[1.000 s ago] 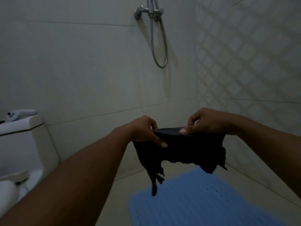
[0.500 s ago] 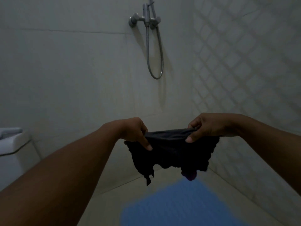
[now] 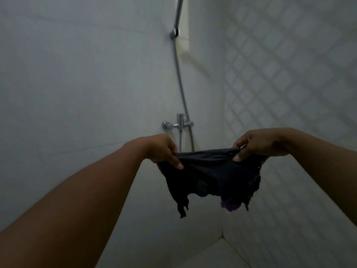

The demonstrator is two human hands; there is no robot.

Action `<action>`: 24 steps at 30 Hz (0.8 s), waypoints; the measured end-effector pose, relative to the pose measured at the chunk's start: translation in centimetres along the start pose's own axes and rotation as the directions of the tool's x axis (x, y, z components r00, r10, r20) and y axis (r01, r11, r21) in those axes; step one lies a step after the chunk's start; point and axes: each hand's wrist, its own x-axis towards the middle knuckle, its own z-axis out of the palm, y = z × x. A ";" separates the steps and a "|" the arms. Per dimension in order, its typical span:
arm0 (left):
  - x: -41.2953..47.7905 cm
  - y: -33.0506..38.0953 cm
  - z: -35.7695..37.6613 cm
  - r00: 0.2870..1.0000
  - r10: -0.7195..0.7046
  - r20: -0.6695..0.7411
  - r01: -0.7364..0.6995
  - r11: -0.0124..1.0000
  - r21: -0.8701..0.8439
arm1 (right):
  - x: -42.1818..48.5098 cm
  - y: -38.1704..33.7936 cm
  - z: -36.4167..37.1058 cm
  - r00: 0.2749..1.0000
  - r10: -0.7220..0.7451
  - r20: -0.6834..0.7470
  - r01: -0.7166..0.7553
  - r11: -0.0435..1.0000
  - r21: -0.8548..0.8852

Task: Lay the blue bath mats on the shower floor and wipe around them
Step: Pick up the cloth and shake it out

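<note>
Dark cloth [image 3: 210,176] hangs in the air between two hands. The left hand [image 3: 164,149] pinches the top edge at the 9 o'clock end, thumb in front and fingers curled behind. The right hand [image 3: 255,146] pinches the same edge at the 3 o'clock end in the same way. Both grips are tight and narrow, with only cloth in them.

The top edge is pulled almost flat and runs from 9 o'clock to 3 o'clock. That is the long way of the cloth. The rest drops toward 6 o'clock in ragged ends, and a small purple bit [image 3: 229,206] peeks out at the bottom.

Behind the cloth, at 12 o'clock, a shiny tap [image 3: 178,124] sits on the wall, and a hose [image 3: 179,74] climbs up from it. A wall [image 3: 289,74] with a criss-cross pattern stands at 3 o'clock.

The blue mats are not in view. Only a pale strip of floor [image 3: 212,254] shows, far down at 6 o'clock, well apart from the cloth.

So the thing that matters most is down. The floor to be wiped lies at 6 o'clock from both grips, and both hands look about as near to it as each other. I think the cloth is being spread out ready for wiping, and it will have to go a long way down first.
</note>
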 end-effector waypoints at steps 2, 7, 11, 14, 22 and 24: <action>-0.4 1.9 -4.4 0.999 0.029 -0.032 -0.028 0.999 0.015 | -1.3 -3.0 -3.5 0.999 0.037 -0.033 -0.038 0.999 -0.009; 0.1 5.0 -10.7 0.991 0.115 -0.063 -0.114 0.993 0.016 | -4.1 -6.2 -8.4 0.991 0.088 -0.100 -0.090 0.996 -0.006; 1.3 8.1 -11.3 0.984 0.172 -0.043 -0.172 0.985 0.020 | -7.0 -5.2 -10.5 0.978 0.144 -0.152 -0.146 0.989 0.000; 2.4 11.9 -10.6 0.972 0.233 -0.022 -0.233 0.972 0.034 | -10.1 -3.2 -12.1 0.961 0.205 -0.187 -0.209 0.978 -0.001; 5.4 27.3 -6.9 0.879 0.472 0.070 -0.472 0.881 -0.022 | -23.1 3.5 -17.9 0.832 0.405 -0.379 -0.418 0.907 0.050; 5.9 31.9 -5.4 0.831 0.545 0.111 -0.545 0.838 -0.036 | -27.1 5.1 -18.7 0.771 0.477 -0.423 -0.493 0.866 0.078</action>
